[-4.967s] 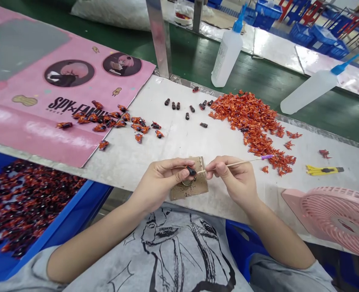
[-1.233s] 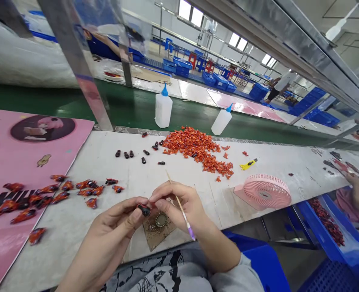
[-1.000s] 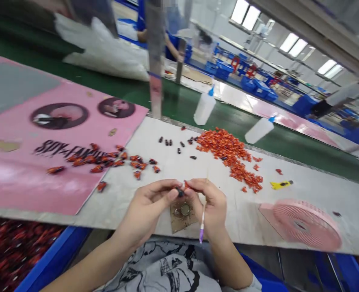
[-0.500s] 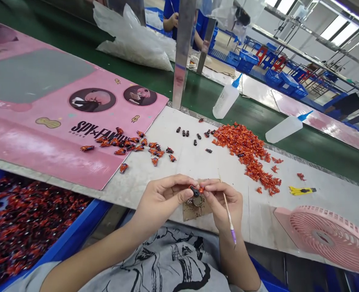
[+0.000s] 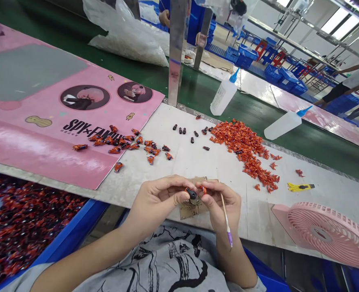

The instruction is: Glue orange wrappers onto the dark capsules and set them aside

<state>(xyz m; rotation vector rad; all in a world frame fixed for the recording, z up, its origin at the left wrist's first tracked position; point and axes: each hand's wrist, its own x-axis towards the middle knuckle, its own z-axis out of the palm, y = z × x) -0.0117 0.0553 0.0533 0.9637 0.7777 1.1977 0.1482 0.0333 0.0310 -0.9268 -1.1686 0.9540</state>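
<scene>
My left hand [image 5: 159,198] pinches a small black piece [image 5: 191,193] between thumb and fingers. Close beside it, my right hand [image 5: 223,200] holds a small orange piece [image 5: 203,190] at its fingertips, with a thin brush [image 5: 226,221] with a purple end also lodged in that hand. Under the hands lies a brown cardboard square [image 5: 185,211] with a small round container on it, partly hidden. A big pile of orange pieces [image 5: 240,140] lies beyond my right hand. Several loose black pieces [image 5: 192,140] lie left of the pile, and orange-and-black assembled pieces [image 5: 114,150] lie farther left.
A blue bin [image 5: 72,239] full of orange-and-dark pieces sits at lower left. A pink fan [image 5: 325,233] and a yellow cutter [image 5: 301,187] are on the right. Two white bottles [image 5: 223,97] and a plastic bag [image 5: 130,38] lie beyond. People are in the background.
The black and orange pieces at my fingertips are slightly farther apart. The camera view has shifted a little, moving the table items leftward and up in the picture.
</scene>
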